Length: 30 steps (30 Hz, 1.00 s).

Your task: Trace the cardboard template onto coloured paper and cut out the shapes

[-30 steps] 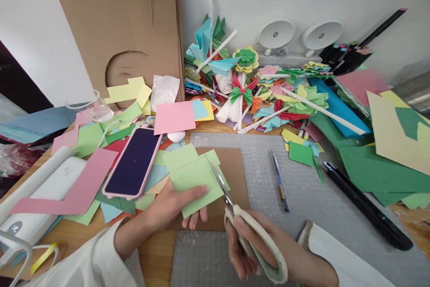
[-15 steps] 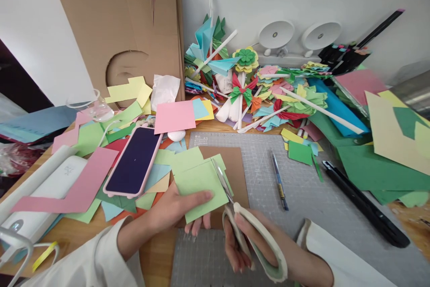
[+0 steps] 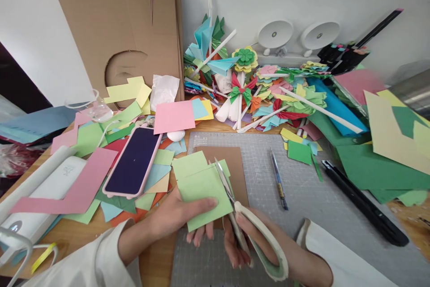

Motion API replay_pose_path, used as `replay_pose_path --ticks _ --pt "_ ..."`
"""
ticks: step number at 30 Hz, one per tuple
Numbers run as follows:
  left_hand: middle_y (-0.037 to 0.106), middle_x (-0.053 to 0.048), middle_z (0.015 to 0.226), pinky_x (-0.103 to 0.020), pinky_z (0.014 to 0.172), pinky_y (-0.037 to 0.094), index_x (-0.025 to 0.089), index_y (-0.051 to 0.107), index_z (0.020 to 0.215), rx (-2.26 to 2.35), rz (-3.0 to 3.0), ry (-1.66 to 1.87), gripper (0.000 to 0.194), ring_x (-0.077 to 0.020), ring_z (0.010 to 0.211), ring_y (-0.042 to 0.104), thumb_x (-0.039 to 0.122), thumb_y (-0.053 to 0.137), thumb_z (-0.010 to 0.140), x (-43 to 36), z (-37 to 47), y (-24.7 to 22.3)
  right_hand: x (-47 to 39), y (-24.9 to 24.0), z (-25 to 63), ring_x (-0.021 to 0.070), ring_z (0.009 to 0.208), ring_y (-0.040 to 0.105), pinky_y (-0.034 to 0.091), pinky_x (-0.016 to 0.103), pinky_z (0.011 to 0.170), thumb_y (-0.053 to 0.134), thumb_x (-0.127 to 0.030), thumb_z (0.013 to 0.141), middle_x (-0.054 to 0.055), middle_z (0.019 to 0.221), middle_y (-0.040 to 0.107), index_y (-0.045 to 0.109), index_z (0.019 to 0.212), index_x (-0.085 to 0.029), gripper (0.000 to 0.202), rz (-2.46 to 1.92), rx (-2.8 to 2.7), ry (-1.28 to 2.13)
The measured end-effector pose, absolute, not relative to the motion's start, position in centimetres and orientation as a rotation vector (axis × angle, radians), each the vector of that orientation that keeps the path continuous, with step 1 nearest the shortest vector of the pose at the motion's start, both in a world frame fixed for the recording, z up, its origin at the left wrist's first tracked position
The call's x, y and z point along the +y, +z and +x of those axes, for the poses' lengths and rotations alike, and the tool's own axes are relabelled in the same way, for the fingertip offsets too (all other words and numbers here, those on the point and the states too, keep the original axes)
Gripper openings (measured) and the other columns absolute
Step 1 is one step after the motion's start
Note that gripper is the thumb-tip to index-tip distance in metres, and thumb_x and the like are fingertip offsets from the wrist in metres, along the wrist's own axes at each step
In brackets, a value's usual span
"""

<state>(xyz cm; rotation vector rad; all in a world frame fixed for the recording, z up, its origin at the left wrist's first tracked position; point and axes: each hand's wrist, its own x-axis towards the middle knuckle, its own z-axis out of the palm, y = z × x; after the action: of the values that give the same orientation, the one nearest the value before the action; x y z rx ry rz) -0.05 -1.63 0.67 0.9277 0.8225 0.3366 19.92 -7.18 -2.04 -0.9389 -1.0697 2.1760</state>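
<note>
Light green paper [image 3: 203, 193] is pinched in my left hand [image 3: 183, 215], thumb on top and fingers beneath. A dark line crosses its upper part. My right hand [image 3: 248, 237] grips white-handled scissors [image 3: 260, 233], whose slightly parted blades lie along the paper's right side. A strip of the paper shows to the right of the blades. Below the paper, a brown board [image 3: 237, 166] rests on the grey cutting mat [image 3: 262, 166].
A pen [image 3: 278, 179] and a black utility knife [image 3: 364, 204] lie on the mat. At left are a phone [image 3: 134, 161], paper scraps and a white device [image 3: 60, 179]. Paper flowers [image 3: 245, 58] pile up along the wall, beside leaning cardboard [image 3: 144, 23].
The green paper and my left hand have shifted slightly right and turned a little. The scissor blades have parted slightly at the tips.
</note>
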Motion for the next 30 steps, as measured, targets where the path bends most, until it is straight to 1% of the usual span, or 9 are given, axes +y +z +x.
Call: replay_pose_path --ticks 3,8,15,22,26,29,30 --pt "0.066 -0.006 0.054 -0.013 0.032 0.039 0.01 0.066 0.06 0.816 0.927 0.329 0.046 -0.0069 0.034 0.052 0.048 0.062 0.085 -1.75 -0.1 0.49 -7.21 -2.11 19.87 0.0067 0.041 0.043 0.035 0.018 0.041 0.04 -0.069 0.088 0.001 0.054 0.058 0.053 0.079 -0.015 0.056 -0.921 -1.082 2.162" --pt "0.064 -0.005 0.052 -0.013 0.031 0.036 0.01 0.065 0.059 0.795 0.91 0.34 0.046 -0.0066 0.033 0.05 0.048 0.061 0.085 -1.74 0.02 0.71 -7.33 -2.02 19.76 0.0066 0.038 0.041 0.033 0.019 0.038 0.042 -0.072 0.086 -0.002 0.05 0.053 0.049 0.078 -0.018 0.056 -0.961 -1.057 2.158" --pt "0.065 -0.005 0.052 -0.014 0.031 0.036 0.011 0.065 0.06 0.814 0.877 0.367 0.044 -0.0069 0.034 0.051 0.049 0.064 0.083 -1.91 0.29 0.78 -7.52 -1.91 19.54 0.0058 0.038 0.04 0.033 0.018 0.039 0.043 -0.072 0.085 -0.001 0.051 0.054 0.047 0.077 -0.018 0.055 -1.026 -1.054 2.139" --pt "0.063 -0.004 0.05 -0.014 0.031 0.036 0.011 0.065 0.061 0.813 0.867 0.373 0.044 -0.0068 0.034 0.051 0.05 0.066 0.081 -1.97 0.44 1.09 -7.68 -2.21 19.36 0.0059 0.034 0.041 0.031 0.016 0.035 0.045 -0.074 0.082 -0.003 0.046 0.054 0.047 0.082 -0.018 0.056 -1.044 -1.039 2.161" --pt "0.065 -0.005 0.054 -0.014 0.031 0.037 0.01 0.066 0.064 0.791 0.854 0.349 0.042 -0.0074 0.034 0.051 0.049 0.066 0.081 -2.02 0.46 1.05 -7.56 -2.18 19.57 0.0062 0.033 0.041 0.03 0.017 0.034 0.045 -0.071 0.084 -0.002 0.047 0.055 0.047 0.08 -0.018 0.053 -1.091 -1.057 2.131" --pt "0.064 -0.005 0.053 -0.014 0.029 0.035 0.01 0.065 0.064 0.735 0.837 0.306 0.042 -0.0071 0.033 0.05 0.048 0.065 0.081 -1.85 0.42 0.79 -7.18 -1.64 19.86 0.0063 0.034 0.041 0.03 0.018 0.035 0.046 -0.073 0.082 -0.002 0.046 0.054 0.047 0.076 -0.019 0.055 -1.104 -1.083 2.07" --pt "0.065 -0.005 0.054 -0.014 0.03 0.036 0.01 0.067 0.068 0.692 0.833 0.242 0.04 -0.0074 0.034 0.05 0.047 0.064 0.082 -1.77 0.42 0.74 -7.0 -1.34 19.96 0.0063 0.035 0.041 0.03 0.018 0.035 0.048 -0.073 0.081 -0.002 0.046 0.053 0.047 0.074 -0.019 0.055 -1.118 -1.086 2.035"
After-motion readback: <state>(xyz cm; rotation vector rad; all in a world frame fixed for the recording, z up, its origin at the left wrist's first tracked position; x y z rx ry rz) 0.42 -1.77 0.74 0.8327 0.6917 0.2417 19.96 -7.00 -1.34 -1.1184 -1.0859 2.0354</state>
